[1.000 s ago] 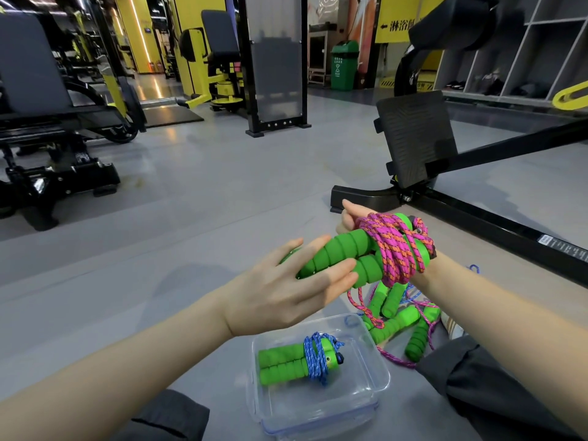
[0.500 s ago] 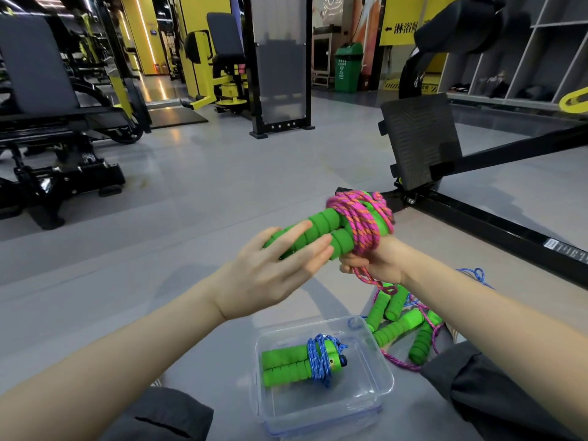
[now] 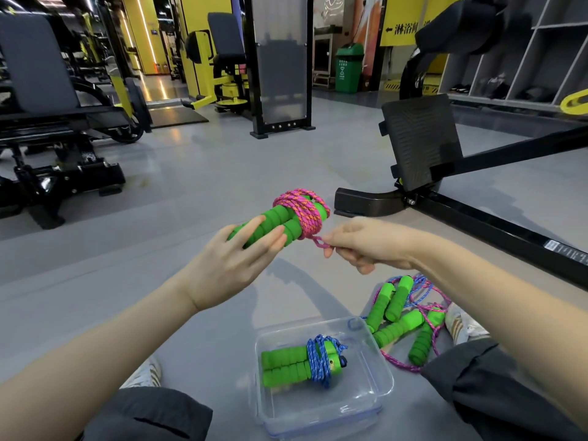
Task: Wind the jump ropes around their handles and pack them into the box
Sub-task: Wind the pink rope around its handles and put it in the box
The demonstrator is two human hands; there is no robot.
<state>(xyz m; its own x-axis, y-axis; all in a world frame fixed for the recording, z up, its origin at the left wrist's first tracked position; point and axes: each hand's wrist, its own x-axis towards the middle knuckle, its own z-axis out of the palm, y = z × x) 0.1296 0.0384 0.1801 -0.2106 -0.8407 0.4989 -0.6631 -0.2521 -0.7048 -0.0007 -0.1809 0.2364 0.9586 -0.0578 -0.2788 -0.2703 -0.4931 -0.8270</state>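
My left hand (image 3: 235, 265) grips the lower ends of two green foam handles (image 3: 270, 222) held side by side in the air. Pink rope (image 3: 302, 211) is wound thickly round their upper ends. My right hand (image 3: 366, 246) pinches the short loose end of that pink rope, just right of the bundle. Below, a clear plastic box (image 3: 375, 393) on the floor holds one bundle of green handles wrapped in blue rope (image 3: 319, 358). Right of the box lies a loose heap of green handles with pink and blue rope (image 3: 404, 313).
I sit on a grey gym floor with my dark-trousered legs (image 3: 496, 383) either side of the box. A black machine frame with a footplate (image 3: 420, 141) runs across the right. Weight machines (image 3: 57, 128) stand at the left and back.
My right hand let go of the wound end of the bundle and now pinches the rope's loose tail. My left hand has closed round the handles, and the bundle has shifted left.
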